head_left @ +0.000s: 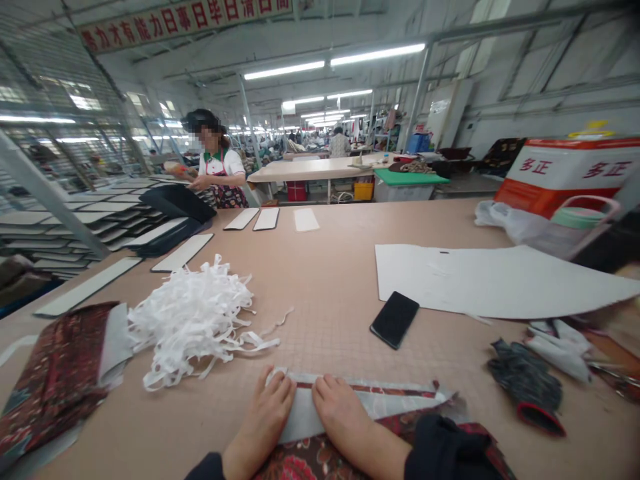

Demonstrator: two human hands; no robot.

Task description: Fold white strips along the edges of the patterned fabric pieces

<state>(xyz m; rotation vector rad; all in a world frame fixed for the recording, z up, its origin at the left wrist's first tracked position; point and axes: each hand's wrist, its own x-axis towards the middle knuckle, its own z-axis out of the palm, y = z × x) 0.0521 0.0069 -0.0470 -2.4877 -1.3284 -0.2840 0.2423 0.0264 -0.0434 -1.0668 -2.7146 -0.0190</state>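
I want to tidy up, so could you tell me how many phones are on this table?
1. A black phone lies on the table, between the pile of white strips and the large white sheet, beyond the right hand. Others may be hidden under the sheet.

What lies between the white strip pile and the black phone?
Bare tabletop, save one loose strip trailing from the white strip pile toward the black phone, in the head view.

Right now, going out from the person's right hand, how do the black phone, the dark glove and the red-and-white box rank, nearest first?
1. The black phone, just ahead and right of the right hand.
2. The dark glove, further right on the table.
3. The red-and-white box, far back on the right.
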